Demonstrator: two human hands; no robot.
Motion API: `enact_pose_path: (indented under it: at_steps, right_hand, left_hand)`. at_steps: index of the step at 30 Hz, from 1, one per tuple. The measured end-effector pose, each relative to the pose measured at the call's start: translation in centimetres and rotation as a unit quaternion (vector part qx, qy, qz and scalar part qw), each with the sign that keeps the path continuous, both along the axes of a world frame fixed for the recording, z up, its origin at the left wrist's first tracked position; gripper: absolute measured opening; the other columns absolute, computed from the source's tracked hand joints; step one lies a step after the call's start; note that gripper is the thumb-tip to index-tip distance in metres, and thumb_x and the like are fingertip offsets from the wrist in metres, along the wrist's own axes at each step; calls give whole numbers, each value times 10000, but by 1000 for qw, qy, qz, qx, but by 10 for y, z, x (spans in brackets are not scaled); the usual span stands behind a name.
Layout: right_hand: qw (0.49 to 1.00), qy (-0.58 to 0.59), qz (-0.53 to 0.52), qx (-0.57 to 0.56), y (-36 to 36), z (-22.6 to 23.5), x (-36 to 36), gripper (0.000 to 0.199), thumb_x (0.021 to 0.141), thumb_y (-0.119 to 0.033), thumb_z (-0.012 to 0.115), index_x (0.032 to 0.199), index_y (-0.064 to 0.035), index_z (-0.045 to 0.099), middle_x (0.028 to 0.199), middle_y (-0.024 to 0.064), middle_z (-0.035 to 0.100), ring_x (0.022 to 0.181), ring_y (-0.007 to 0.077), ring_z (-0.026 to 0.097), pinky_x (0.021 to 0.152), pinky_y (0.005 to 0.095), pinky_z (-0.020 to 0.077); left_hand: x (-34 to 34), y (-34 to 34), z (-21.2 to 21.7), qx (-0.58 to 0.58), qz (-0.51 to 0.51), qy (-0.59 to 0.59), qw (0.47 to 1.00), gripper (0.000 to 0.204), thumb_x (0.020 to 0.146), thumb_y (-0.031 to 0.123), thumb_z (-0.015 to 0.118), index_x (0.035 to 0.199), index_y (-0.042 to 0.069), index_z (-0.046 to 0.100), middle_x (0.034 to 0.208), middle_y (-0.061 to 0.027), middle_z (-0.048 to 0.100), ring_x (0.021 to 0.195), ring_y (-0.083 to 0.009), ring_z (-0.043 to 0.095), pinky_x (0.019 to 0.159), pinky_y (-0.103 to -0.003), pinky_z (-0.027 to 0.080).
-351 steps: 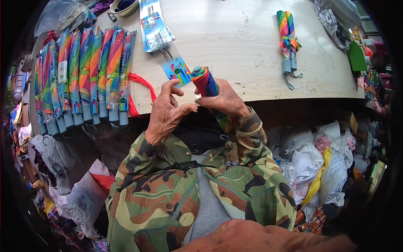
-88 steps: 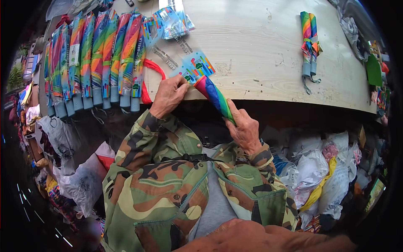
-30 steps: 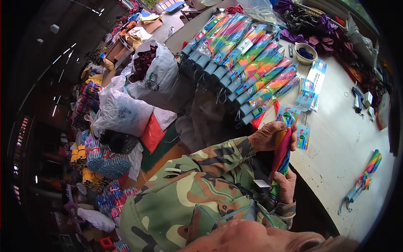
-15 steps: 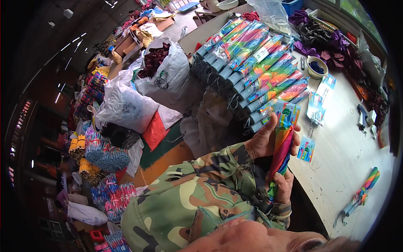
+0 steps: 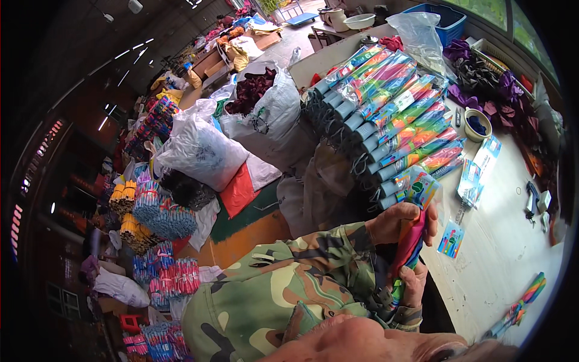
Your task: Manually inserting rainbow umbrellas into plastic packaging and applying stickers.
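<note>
Both hands are closed round one folded rainbow umbrella (image 5: 409, 244), which slants in front of my camouflage sleeves. My left hand (image 5: 392, 222) grips its upper part, thumb across the front and fingertips showing at the far side. A clear printed plastic sleeve (image 5: 420, 187) covers the end above that hand. Lower down, my right hand (image 5: 414, 286) wraps round the umbrella near its lower end. That lower end is partly hidden by the hand and my clothing. Just beyond lies a row of sleeved rainbow umbrellas (image 5: 403, 123) with grey-blue handles and dark wrist straps pointing left.
On the white table (image 5: 482, 265) lie printed sleeves (image 5: 451, 239), a single rainbow umbrella (image 5: 517, 306) and a small bowl (image 5: 477, 125) of dark bits. Dark and purple cloth (image 5: 488, 78) heaps along the window. White sacks (image 5: 202, 145) and umbrella bundles (image 5: 166, 211) stand left.
The view has shifted, so the scene sits farther right and lower. My left thumb has gone from upright to lying across the umbrella. Both hands keep their hold.
</note>
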State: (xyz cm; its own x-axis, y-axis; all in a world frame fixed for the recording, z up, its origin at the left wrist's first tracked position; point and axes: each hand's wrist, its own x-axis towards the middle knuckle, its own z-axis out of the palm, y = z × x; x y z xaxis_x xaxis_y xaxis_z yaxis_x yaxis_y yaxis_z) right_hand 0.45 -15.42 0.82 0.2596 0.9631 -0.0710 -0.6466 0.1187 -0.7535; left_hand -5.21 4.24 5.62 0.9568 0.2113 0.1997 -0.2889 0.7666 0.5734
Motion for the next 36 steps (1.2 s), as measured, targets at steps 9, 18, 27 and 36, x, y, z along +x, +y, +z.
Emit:
enact_pose_path:
  at_steps: [9,18,27,36]
  right_hand:
    - [960,-215,-141,-108,18,5,-8,324,1035,-319,754,1108,-9,698,778,36,676,568,101,597,504,254,451]
    - [982,119,-149,-12,35,15,-6,446,955,-362,776,1173,16,680,789,126,678,491,168,592,460,269,472]
    - [926,-325,-135,-135,49,38,30,357,1085,-307,693,1006,39,656,788,116,681,598,162,645,561,301,508]
    - [972,-55,-197,-120,71,42,95,503,1065,-471,694,1088,21,590,768,123,664,565,207,645,544,307,514]
  left_hand:
    - [11,22,-3,-14,75,173,982,650,994,644,738,1264,61,642,1058,-99,758,911,-300,772,862,-443,636]
    - [16,2,-18,-37,-113,13,993,570,945,449,802,1273,16,626,1109,-209,763,942,-323,787,882,-478,642]
    - [44,36,34,62,166,254,951,417,885,278,929,1129,23,708,993,-44,746,955,-127,724,905,-311,581]
    - [128,54,52,173,-81,290,938,400,847,241,877,1093,9,663,950,-63,723,919,-138,706,861,-314,563]
